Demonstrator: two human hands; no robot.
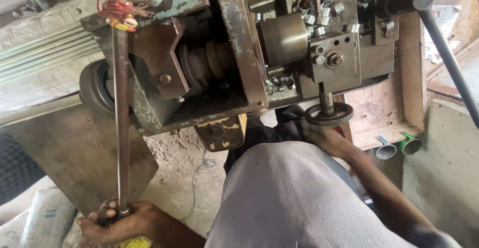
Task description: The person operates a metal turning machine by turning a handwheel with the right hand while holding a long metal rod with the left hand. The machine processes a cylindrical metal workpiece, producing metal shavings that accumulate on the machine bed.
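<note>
My left hand is closed around the lower end of a long metal lever rod. The rod runs up to an old machine with peeling teal paint. My right hand reaches past my grey-clothed body and grips the lower rim of a small round handwheel under the machine's tool block. A brass-coloured cylinder sits in the machine's middle. Several small metal rings lie on top of the machine and in its tray.
Red thread with shells is tied at the rod's top. A black pulley sticks out on the left and a long dark lever crosses the upper right. Blue-handled and green-handled items lie by a wooden frame. A sack lies at the bottom left.
</note>
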